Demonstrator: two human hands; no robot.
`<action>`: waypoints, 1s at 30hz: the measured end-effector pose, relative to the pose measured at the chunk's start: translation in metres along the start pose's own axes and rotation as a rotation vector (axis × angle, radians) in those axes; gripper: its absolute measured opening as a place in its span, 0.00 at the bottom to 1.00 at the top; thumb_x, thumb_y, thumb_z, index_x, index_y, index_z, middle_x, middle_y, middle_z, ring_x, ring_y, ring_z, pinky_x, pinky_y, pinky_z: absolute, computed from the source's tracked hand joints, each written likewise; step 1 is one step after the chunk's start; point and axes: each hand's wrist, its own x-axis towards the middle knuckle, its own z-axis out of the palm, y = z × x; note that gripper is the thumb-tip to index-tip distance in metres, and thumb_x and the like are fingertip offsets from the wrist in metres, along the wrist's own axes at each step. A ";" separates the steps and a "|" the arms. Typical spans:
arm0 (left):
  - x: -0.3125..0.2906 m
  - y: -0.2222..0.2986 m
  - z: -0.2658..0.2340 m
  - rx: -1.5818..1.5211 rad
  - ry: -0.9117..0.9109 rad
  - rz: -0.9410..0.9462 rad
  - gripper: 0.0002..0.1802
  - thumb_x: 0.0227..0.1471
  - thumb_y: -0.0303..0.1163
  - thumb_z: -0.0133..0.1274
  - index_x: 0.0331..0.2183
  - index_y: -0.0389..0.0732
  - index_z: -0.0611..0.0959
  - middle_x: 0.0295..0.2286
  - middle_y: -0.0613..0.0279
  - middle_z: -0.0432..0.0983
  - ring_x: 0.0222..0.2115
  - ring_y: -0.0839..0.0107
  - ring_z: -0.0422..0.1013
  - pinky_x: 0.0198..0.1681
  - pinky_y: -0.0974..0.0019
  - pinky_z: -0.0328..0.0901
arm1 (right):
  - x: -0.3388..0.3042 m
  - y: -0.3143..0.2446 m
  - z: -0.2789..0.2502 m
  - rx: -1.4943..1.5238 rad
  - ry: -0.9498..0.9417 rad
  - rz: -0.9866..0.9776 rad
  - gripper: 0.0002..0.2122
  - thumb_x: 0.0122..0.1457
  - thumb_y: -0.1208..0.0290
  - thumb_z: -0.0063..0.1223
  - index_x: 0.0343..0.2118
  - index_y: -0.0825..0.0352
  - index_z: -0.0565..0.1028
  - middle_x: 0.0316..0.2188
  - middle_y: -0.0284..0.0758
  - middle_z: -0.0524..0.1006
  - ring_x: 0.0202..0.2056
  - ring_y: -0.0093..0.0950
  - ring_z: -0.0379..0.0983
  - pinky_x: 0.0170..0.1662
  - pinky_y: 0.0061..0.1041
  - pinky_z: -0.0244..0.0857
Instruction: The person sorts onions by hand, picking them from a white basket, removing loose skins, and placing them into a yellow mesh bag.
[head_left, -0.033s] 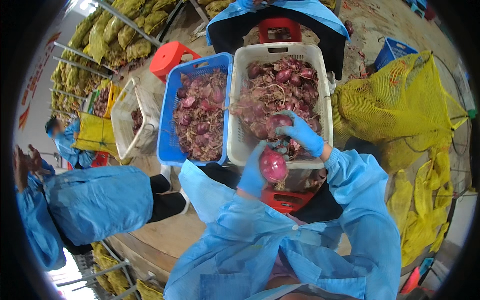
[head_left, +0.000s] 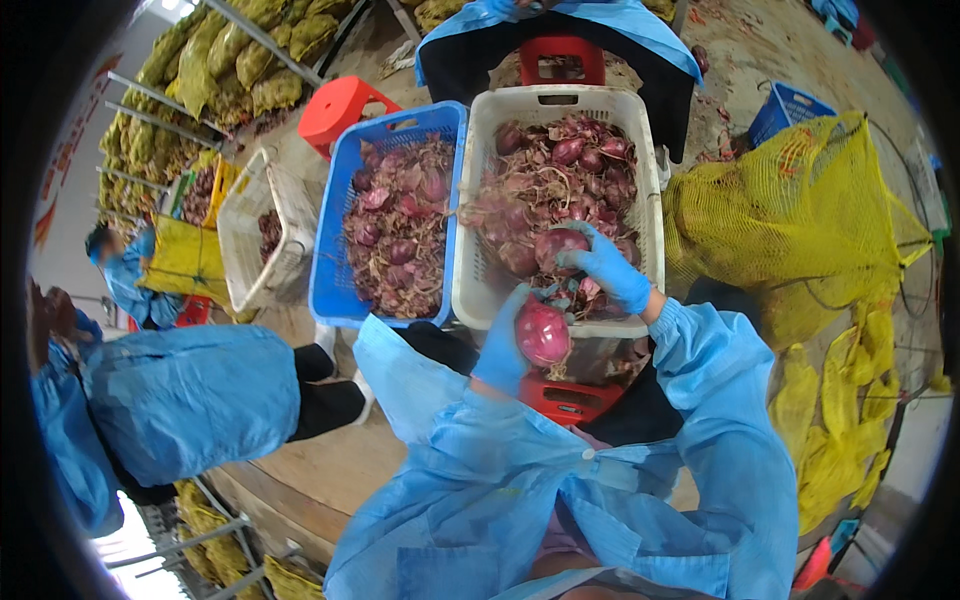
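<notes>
My left hand (head_left: 503, 347), in a blue glove, is closed round a smooth, shiny red onion (head_left: 543, 332) with roots hanging at its lower end. This onion is just outside the near edge of the white crate (head_left: 655, 205). My right hand (head_left: 615, 272), gloved in blue too, reaches over the crate's near right part. Its thumb and fingers are round a second, duller red onion (head_left: 560, 246). Beneath it lie many red onions (head_left: 567, 151) with loose dry skins and roots. Part of the second onion is hidden by my fingers.
A blue crate (head_left: 323, 255) of onions and skins adjoins the white one on the left. Yellow mesh sacking (head_left: 770, 200) bulges at the right. Red stools (head_left: 335, 112) stand behind and in front. A co-worker sits across from me; another person in blue (head_left: 190, 395) is at left.
The view has shifted very slightly. Both hands keep their hold on the same onions.
</notes>
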 end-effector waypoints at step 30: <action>0.003 -0.004 -0.113 -0.561 0.278 0.173 0.19 0.57 0.45 0.49 0.42 0.41 0.77 0.35 0.59 0.76 0.35 0.67 0.74 0.38 0.63 0.72 | 0.044 0.002 0.193 -0.041 -0.115 -0.045 0.27 0.63 0.54 0.43 0.59 0.68 0.63 0.51 0.42 0.72 0.43 0.34 0.75 0.51 0.35 0.65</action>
